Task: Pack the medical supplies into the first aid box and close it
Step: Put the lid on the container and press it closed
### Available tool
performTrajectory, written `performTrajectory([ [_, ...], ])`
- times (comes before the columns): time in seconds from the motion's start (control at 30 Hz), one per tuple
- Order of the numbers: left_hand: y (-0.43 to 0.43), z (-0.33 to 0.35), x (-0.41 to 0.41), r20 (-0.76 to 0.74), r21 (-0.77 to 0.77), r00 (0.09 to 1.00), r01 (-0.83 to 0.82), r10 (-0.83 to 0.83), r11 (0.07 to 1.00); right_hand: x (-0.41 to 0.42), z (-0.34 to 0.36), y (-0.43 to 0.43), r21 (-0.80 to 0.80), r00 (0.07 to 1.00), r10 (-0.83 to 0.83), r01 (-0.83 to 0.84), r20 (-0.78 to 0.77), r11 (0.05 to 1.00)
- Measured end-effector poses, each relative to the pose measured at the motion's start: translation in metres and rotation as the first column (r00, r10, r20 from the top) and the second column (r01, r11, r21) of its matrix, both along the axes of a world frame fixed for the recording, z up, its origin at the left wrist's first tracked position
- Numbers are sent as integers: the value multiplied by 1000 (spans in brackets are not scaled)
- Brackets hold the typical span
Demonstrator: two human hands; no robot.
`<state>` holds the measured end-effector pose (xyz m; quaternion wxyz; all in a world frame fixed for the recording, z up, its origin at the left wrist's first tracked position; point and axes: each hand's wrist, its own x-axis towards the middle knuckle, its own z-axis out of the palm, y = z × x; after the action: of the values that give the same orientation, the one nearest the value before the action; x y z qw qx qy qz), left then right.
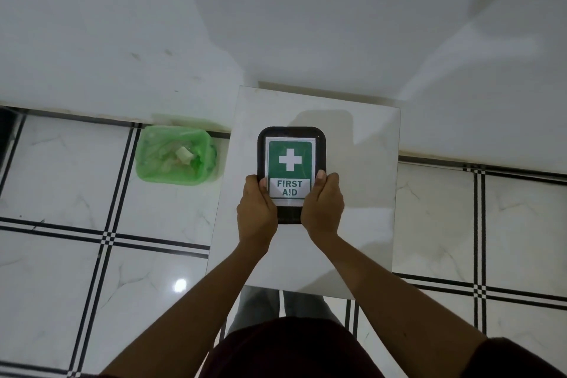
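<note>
We list, largest first: one white surface point(352, 193); one green bin point(175, 158) on the floor to its left, lined with a bag and holding scraps; one black first aid box point(291, 144) with its green-cross label up, lying mid-surface with the lid on; and two hands, the left hand point(256, 209) and right hand point(322, 205), each clasped on a near corner with the thumb on top. We judge the lid could sit unlatched if pressed only at this near end, and no loose supplies show.
</note>
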<state>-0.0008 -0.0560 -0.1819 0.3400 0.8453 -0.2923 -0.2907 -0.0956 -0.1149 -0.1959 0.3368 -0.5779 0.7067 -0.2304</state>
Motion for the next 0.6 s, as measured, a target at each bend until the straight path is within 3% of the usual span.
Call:
performTrajectory([
  [0.3,-9,4,10,63,76,994,86,-91,993,-7,2,-9,73,996,81,-79,-28,994],
  [0.47,-46,17,16,-48,125,977,-199,207,972,-6,9,-37,72,995,96,-96,-5,993],
  [0.6,-52,13,12,-46,96,967,-244,249,965,7,12,-48,90,990,-4,-9,143,996],
])
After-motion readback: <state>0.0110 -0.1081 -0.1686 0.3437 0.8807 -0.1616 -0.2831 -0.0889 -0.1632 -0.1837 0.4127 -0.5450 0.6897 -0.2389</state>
